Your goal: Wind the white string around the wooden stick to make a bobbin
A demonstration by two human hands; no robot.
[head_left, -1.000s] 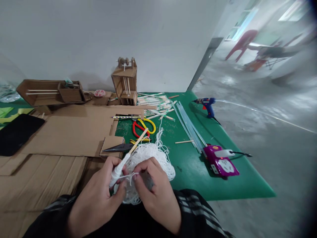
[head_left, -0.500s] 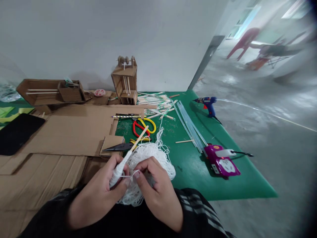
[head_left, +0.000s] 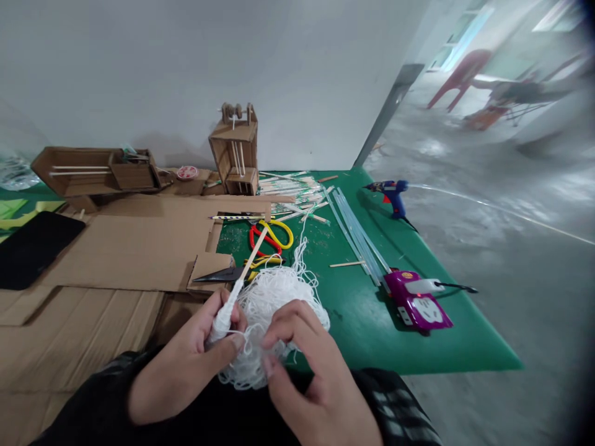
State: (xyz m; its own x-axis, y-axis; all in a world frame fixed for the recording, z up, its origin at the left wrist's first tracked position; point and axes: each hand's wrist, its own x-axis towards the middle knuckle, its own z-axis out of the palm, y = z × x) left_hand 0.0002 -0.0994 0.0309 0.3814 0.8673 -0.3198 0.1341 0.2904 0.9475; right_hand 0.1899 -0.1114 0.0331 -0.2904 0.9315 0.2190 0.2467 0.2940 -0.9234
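Observation:
My left hand [head_left: 195,356] is closed round a wooden stick [head_left: 251,255] whose lower end is wound with white string. The stick points up and away from me. A loose tangle of white string [head_left: 274,303] lies on my lap and on the near edge of the green mat [head_left: 372,322]. My right hand [head_left: 316,384] rests on the tangle just right of the stick, fingers curled and pinching at the string.
Red and yellow scissors [head_left: 272,238] and a dark blade [head_left: 218,275] lie just beyond the string. Flat cardboard sheets [head_left: 134,248] and cardboard models [head_left: 235,152] fill the left. Clear glue sticks [head_left: 357,238], a blue glue gun [head_left: 393,193] and a purple power strip [head_left: 416,303] lie right.
My right hand has come back toward me and lower, from pinching the strand beside the stick to lying on the tangle. The stick has tipped more upright.

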